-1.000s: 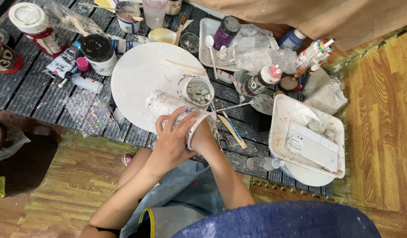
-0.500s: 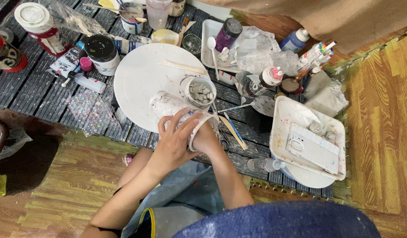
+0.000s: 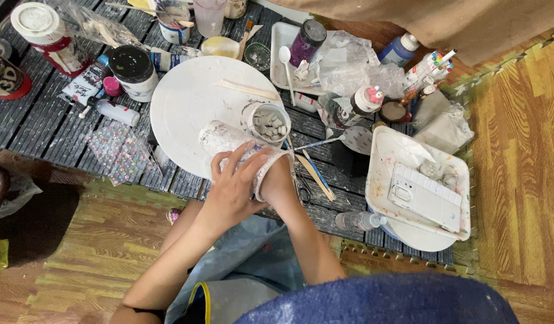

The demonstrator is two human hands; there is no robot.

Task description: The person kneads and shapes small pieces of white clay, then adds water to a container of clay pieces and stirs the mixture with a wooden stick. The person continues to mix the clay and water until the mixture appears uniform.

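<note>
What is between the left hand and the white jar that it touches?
Nothing visible. The left hand lies directly on the white jar, and the right hand is inside its open mouth. The small cup of chips stands just behind.

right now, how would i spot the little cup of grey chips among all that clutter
Find the big round white board on the dark slatted mat. At its right edge, just above the hands, stands a small paint-smeared cup. It alone is open-topped and filled with small grey chips.

Bare forearms, light blue apron with yellow trim.
</note>
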